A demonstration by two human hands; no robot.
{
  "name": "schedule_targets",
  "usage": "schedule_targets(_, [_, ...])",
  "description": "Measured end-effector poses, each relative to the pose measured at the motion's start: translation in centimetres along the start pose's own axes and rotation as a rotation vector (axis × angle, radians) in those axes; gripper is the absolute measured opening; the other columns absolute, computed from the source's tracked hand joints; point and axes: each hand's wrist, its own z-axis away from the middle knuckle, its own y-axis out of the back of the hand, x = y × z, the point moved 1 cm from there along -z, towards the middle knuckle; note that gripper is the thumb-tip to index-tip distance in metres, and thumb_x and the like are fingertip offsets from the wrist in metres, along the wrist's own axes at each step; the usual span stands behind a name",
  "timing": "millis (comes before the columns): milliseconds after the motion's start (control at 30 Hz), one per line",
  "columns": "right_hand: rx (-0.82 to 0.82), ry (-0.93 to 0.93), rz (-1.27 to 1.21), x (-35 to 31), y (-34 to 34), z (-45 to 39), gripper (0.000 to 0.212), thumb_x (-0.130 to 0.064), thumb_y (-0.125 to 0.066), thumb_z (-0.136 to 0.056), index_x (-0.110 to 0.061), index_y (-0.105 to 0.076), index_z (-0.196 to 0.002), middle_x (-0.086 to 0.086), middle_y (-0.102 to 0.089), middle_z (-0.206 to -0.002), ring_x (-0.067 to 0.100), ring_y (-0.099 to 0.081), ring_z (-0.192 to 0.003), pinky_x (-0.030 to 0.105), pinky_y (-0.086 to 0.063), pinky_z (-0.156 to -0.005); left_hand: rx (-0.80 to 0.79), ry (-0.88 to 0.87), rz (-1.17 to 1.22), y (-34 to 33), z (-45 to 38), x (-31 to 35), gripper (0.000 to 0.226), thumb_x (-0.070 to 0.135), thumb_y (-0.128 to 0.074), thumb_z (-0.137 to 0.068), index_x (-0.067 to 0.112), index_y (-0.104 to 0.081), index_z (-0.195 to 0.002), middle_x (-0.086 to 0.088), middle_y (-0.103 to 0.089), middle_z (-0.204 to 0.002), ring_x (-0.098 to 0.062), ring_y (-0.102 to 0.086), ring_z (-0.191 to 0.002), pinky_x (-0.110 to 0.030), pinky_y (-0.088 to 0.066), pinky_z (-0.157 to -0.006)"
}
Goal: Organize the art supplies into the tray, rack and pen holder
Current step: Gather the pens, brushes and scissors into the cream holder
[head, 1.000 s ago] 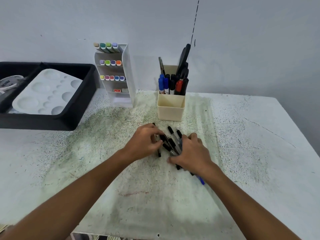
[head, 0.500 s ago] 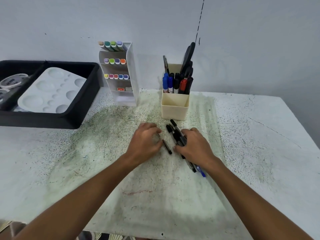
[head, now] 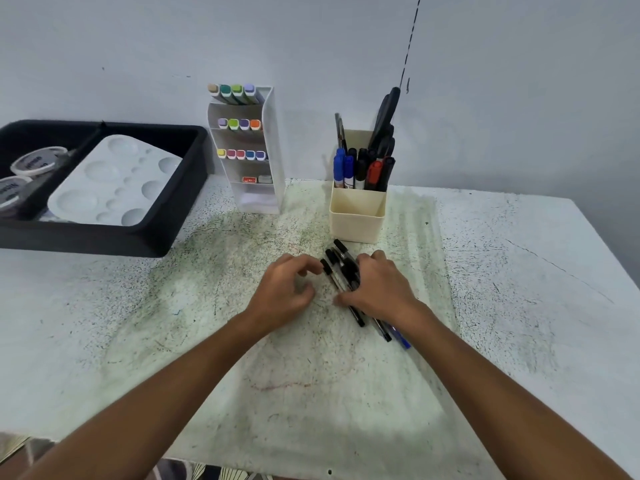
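We are seeing a table (head: 519, 271) whose white painted top is looking matt, worn and speckled with dark scratches. The tray (head: 166, 233) at its left edge is showing as matt black plastic, the paint palette (head: 104, 188) in it as smooth white plastic with a faint sheen. The marker rack (head: 268, 150) is appearing as glossy white plastic, the pen holder (head: 356, 225) as smooth cream plastic. The pens (head: 341, 268) are looking like clear and black plastic.

Both hands' grips (head: 379, 285) loosely curled
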Motion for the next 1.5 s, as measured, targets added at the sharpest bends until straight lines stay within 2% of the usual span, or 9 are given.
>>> schedule_targets(167, [-0.035,-0.010,-0.037,-0.6,-0.1,-0.3,0.049,-0.036,-0.072,-0.076,-0.009,-0.046,-0.109,0.008,-0.052,-0.106,0.027,-0.054,-0.095,0.034,-0.044,-0.071,0.009,-0.011,-0.152,-0.2,0.1,-0.7,0.038,0.031,-0.057,-0.078,0.017,-0.064,-0.113,0.005,-0.063,-0.104,-0.014,-0.052,-0.106,-0.042,-0.041,-0.096])
schedule_targets(267, [-0.025,0.001,-0.028,-0.9,-0.4,-0.3,0.042,-0.033,-0.068,-0.079,-0.010,-0.046,-0.105,0.008,-0.053,-0.102,0.028,-0.055,-0.093,0.034,-0.041,-0.069,0.002,-0.020,-0.186,-0.7,0.8,-0.9,0.050,0.042,-0.051,-0.080,0.015,-0.059,-0.122,0.001,-0.062,-0.115,-0.014,-0.050,-0.112,-0.043,-0.038,-0.102])
schedule_targets(500, [0.071,-0.017,0.094,-1.5,-0.8,-0.2,0.051,-0.043,-0.065,-0.081,-0.008,-0.048,-0.113,0.009,-0.055,-0.107,0.028,-0.057,-0.097,0.033,-0.042,-0.073,0.028,-0.011,-0.167,-0.8,1.2,-0.8,0.058,0.031,-0.063,-0.080,0.009,-0.051,-0.131,-0.004,-0.061,-0.119,-0.017,-0.052,-0.112,-0.041,-0.040,-0.101])
schedule_targets(733, [0.100,0.006,0.246,-2.0,-0.6,-0.4,0.041,-0.033,-0.063,-0.084,-0.007,-0.049,-0.111,0.010,-0.057,-0.104,0.027,-0.057,-0.093,0.033,-0.039,-0.070,0.014,-0.049,-0.227,-0.9,1.2,-1.0,0.053,0.040,-0.053,-0.081,0.008,-0.058,-0.123,-0.006,-0.063,-0.116,-0.021,-0.054,-0.111,-0.046,-0.045,-0.098])
schedule_targets(867, [0.084,0.027,0.227,-1.9,0.0,-0.6,0.025,-0.028,-0.064,-0.085,-0.012,-0.046,-0.092,0.000,-0.051,-0.082,0.020,-0.051,-0.075,0.030,-0.037,-0.065,0.020,-0.068,-0.239,-1.0,1.2,-1.1,0.048,0.038,-0.053,-0.081,0.008,-0.062,-0.117,-0.005,-0.065,-0.114,-0.020,-0.055,-0.111,-0.045,-0.045,-0.098])
schedule_targets(933, [0.083,0.036,0.202,-1.9,0.1,-0.6,0.024,-0.025,-0.065,-0.085,-0.013,-0.044,-0.087,-0.002,-0.046,-0.076,0.019,-0.051,-0.074,0.030,-0.038,-0.065,0.028,-0.081,-0.243,-1.1,1.2,-1.2,0.045,0.037,-0.055,-0.081,0.008,-0.063,-0.114,-0.004,-0.065,-0.113,-0.020,-0.055,-0.110,-0.045,-0.045,-0.097])
schedule_targets(1167, [0.054,0.060,0.107,-1.4,-0.1,-0.5,0.025,-0.021,-0.065,-0.085,-0.013,-0.041,-0.088,0.003,-0.048,-0.085,0.022,-0.050,-0.076,0.032,-0.040,-0.066,0.034,-0.104,-0.257,-1.4,1.0,-1.9,0.041,0.037,-0.057,-0.081,0.009,-0.065,-0.111,-0.002,-0.065,-0.113,-0.018,-0.055,-0.111,-0.046,-0.045,-0.096])
schedule_targets(1333, [0.088,0.088,0.087,-0.8,-0.2,-0.3,0.018,-0.027,-0.060,-0.088,-0.012,-0.052,-0.094,0.005,-0.052,-0.093,0.023,-0.052,-0.084,0.031,-0.039,-0.069,0.048,-0.111,-0.242,-1.4,1.0,-1.9,0.037,0.035,-0.058,-0.081,0.011,-0.067,-0.108,0.000,-0.064,-0.113,-0.017,-0.055,-0.112,-0.046,-0.045,-0.095])
schedule_targets(1500, [0.105,0.111,0.031,-0.1,0.1,-0.1,0.017,-0.025,-0.056,-0.089,-0.015,-0.043,-0.085,-0.001,-0.050,-0.077,0.020,-0.050,-0.071,0.030,-0.034,-0.063,0.036,-0.107,-0.224,-1.3,1.0,-2.0,0.037,0.036,-0.058,-0.081,0.012,-0.066,-0.108,0.000,-0.064,-0.113,-0.017,-0.054,-0.112,-0.047,-0.045,-0.095])
